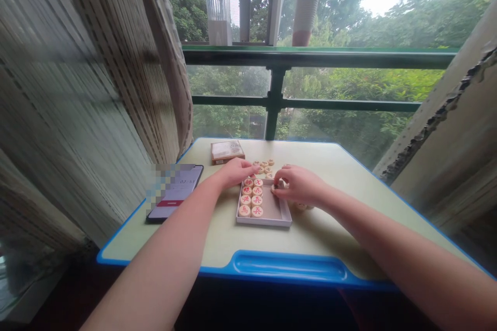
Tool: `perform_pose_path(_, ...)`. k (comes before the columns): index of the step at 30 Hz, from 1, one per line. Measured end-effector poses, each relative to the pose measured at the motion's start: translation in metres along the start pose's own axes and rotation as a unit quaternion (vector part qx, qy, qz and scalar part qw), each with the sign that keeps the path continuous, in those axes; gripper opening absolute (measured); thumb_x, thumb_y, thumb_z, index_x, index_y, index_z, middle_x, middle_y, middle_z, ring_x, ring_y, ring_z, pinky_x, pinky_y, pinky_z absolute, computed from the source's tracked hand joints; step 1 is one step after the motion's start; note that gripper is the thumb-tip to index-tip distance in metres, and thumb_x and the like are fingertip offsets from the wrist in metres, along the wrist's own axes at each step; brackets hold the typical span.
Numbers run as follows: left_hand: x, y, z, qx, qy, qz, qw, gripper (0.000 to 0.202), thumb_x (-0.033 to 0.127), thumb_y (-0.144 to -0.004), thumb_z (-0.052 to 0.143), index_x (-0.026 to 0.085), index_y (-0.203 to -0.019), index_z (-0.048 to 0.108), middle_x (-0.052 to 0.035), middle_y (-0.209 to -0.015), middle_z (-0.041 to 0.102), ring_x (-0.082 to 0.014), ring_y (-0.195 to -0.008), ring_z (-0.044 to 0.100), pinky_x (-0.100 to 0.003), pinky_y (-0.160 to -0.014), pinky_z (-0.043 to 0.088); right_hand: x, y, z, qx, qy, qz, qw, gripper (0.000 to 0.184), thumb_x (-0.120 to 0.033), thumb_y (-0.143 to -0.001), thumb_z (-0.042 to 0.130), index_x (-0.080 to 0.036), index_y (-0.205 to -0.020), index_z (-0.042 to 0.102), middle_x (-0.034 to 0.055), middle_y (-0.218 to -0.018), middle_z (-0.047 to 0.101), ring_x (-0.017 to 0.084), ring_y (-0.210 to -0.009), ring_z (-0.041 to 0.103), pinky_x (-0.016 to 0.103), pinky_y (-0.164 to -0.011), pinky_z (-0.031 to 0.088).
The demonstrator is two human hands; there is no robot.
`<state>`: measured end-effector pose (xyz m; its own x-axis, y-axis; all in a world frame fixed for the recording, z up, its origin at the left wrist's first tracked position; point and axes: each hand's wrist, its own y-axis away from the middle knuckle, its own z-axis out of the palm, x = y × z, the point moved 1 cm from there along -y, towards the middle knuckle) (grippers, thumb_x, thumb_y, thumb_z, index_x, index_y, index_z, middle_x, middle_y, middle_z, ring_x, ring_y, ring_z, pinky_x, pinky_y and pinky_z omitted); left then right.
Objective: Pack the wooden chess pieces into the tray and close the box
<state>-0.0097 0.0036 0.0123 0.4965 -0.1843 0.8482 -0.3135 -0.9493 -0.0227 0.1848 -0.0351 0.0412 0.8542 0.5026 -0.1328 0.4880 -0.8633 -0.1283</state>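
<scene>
A shallow grey tray lies in the middle of the small table; several round wooden chess pieces with red characters are lined up in its left half. My left hand rests closed at the tray's far left corner, fingertips pinched on a piece from the loose pieces behind the tray. My right hand hovers over the tray's far right corner, fingers curled round a piece. A few more pieces peek out under my right wrist.
A phone with a lit screen lies at the table's left edge. A brown box lid sits at the back. The table has a blue rim with a pen groove in front. Curtains hang left and right; a green window railing stands behind.
</scene>
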Motion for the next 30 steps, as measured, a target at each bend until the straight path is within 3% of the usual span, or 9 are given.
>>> perform_pose_path(7,-0.0068,-0.0026,0.0006,0.014,-0.001,-0.006,1.000,0.047,0.059,-0.062,0.059,0.014,-0.072,0.067,-0.0013,-0.059,0.057,-0.0139,-0.057,0.046,-0.026,-0.055,0.034,0.0027,0.0007,0.0011,0.005,0.009,-0.003,1.000,0.016,-0.033,-0.068,0.058,-0.023,-0.080,0.062,0.0044,-0.084,0.060,0.021,-0.084,0.054,0.028,-0.066,0.040)
perform_pose_path(17,0.0027,0.0025,0.0030,0.022,-0.035,-0.005,0.999,0.045,0.058,-0.063,0.059,0.013,-0.067,0.063,0.0004,-0.057,0.051,-0.0112,-0.054,0.040,-0.025,-0.051,0.030,-0.0004,0.0031,-0.0041,-0.002,0.001,-0.018,1.000,0.014,-0.031,-0.069,0.058,-0.021,-0.078,0.063,0.0040,-0.082,0.060,0.020,-0.082,0.055,0.026,-0.063,0.039)
perform_pose_path(22,0.0020,0.0027,0.0035,0.019,-0.028,-0.003,0.999,0.045,0.057,-0.064,0.058,0.013,-0.067,0.064,-0.0008,-0.060,0.053,-0.0116,-0.056,0.042,-0.025,-0.053,0.032,-0.0006,0.0033,-0.0015,0.009,-0.002,-0.045,0.999,0.022,-0.028,-0.071,0.057,-0.025,-0.091,0.066,0.0036,-0.085,0.062,0.019,-0.083,0.055,0.026,-0.067,0.040)
perform_pose_path(30,-0.0009,0.0039,0.0049,0.024,-0.016,-0.012,1.000,0.044,0.054,-0.068,0.056,0.012,-0.076,0.067,-0.0025,-0.068,0.059,-0.0122,-0.060,0.045,-0.025,-0.057,0.034,-0.0015,0.0044,-0.0034,0.003,0.021,-0.032,0.999,0.014,-0.030,-0.069,0.057,-0.022,-0.077,0.065,0.0043,-0.083,0.061,0.020,-0.079,0.055,0.027,-0.062,0.039)
